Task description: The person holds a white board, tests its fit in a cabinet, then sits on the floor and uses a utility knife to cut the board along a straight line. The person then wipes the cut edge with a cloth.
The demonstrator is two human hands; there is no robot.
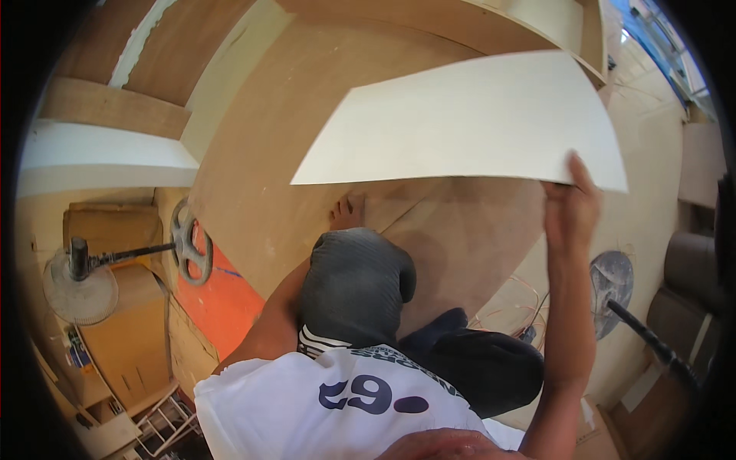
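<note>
In the head view, the right hand (571, 205) is raised and pinches the near right corner of a large pale sheet (468, 123), thumb on top and fingers underneath. The sheet hangs tilted in the air above a wide brown plywood board (261, 176) that lies on the floor. The left hand cannot be seen: the left arm (268, 326) runs down behind a raised knee in grey trousers (356, 284), so I cannot tell whether it is clenched or released. A bare foot (346, 211) rests on the board just under the sheet's near edge.

A one-corner grip lets so broad a sheet sag and swing. It would be steadier with support on the opposite edge, held level and kept off the fan (613, 280) at right.
</note>
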